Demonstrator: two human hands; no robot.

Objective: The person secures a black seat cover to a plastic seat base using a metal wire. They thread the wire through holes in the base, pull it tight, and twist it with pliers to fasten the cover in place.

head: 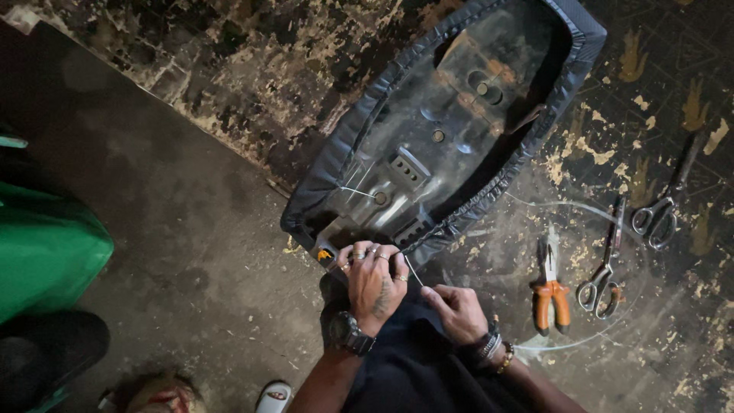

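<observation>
Orange-handled pliers (550, 294) lie on the worn, paint-flaked floor (252, 84). Just right of the pliers: one pair of scissors (604, 268), blades pointing up-frame. Further right of the pliers, well apart: second, larger pair of scissors (664, 203). Smooth dark floor strip (176, 229) far left of the pliers. Green cloth bundle (42, 245) at frame edge, far left of the pliers. White sandal (273, 396) lower left of the pliers, near bottom edge; blurred foot (157, 394) beyond it.

seat top (535, 15): cut off by the upper edge
green object (46, 245): cropped at the left edge, kind unclear
sandal (273, 398): cut by the bottom edge
forearms: run out below
</observation>
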